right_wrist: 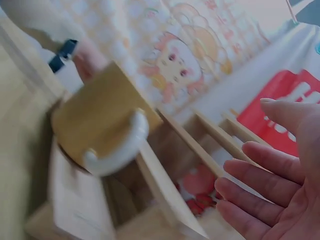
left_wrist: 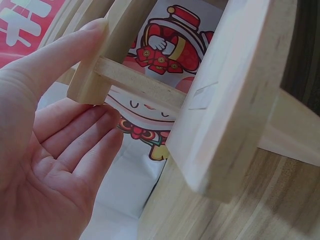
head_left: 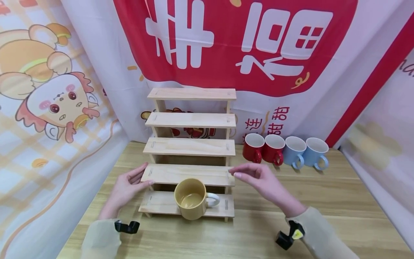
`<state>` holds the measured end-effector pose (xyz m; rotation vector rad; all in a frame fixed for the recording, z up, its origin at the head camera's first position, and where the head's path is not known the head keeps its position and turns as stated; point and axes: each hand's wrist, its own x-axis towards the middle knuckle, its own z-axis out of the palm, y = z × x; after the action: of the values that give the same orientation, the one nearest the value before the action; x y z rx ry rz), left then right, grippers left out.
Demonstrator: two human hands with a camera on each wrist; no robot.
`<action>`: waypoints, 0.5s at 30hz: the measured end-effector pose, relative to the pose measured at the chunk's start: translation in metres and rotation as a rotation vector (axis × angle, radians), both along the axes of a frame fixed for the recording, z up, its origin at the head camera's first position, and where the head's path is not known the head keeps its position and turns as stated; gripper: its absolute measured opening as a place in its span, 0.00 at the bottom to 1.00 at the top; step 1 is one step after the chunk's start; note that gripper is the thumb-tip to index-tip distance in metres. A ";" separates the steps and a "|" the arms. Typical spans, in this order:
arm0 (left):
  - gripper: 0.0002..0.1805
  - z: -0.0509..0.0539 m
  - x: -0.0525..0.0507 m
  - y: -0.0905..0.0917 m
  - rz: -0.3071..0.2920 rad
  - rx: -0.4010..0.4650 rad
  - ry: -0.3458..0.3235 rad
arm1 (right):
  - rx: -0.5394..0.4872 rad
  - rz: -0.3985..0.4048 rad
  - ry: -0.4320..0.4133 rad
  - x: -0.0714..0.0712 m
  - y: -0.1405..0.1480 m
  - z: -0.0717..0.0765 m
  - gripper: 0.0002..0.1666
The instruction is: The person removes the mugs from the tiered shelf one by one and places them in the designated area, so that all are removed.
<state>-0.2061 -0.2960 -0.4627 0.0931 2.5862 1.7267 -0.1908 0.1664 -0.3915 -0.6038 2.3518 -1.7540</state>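
Observation:
A stepped wooden rack [head_left: 191, 174] stands on the table in the middle of the head view. A tan mug [head_left: 191, 198] with a white handle sits on its lowest step, handle to the right. At the left end of the second step from the bottom is my left hand [head_left: 127, 185]. In the left wrist view that hand [left_wrist: 65, 150] pinches a shelf end, thumb above and fingers below. My right hand [head_left: 263, 181] is by the same step's right end. The right wrist view shows this hand [right_wrist: 270, 185] with spread, relaxed fingers, holding nothing; the mug [right_wrist: 102, 120] appears blurred beyond.
Two red mugs [head_left: 253, 151] and two light blue mugs [head_left: 292, 153] stand in a row right of the rack, handles toward me. Behind hangs a red and white printed cloth [head_left: 226, 72]. The table [head_left: 258, 230] is wood-grained; printed cloth [head_left: 58, 172] also borders the left side.

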 end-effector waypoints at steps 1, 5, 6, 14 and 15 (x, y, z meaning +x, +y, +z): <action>0.47 0.000 0.000 0.000 0.001 -0.001 -0.002 | -0.005 0.020 -0.007 0.002 -0.004 -0.002 0.16; 0.47 0.000 0.000 0.001 0.002 0.000 0.001 | -0.007 0.071 -0.038 0.011 -0.018 -0.010 0.16; 0.47 0.000 -0.001 0.001 0.004 -0.003 0.004 | -0.009 0.081 -0.047 0.013 -0.021 -0.013 0.16; 0.47 -0.001 -0.001 0.001 0.012 -0.004 0.021 | -0.033 0.174 -0.128 0.024 -0.044 -0.036 0.17; 0.47 -0.001 -0.001 0.001 0.012 -0.002 0.019 | -0.042 0.178 -0.137 0.025 -0.047 -0.038 0.17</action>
<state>-0.2067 -0.2953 -0.4637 0.0937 2.6075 1.7350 -0.1656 0.1193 -0.4297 -0.6540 2.1062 -1.7123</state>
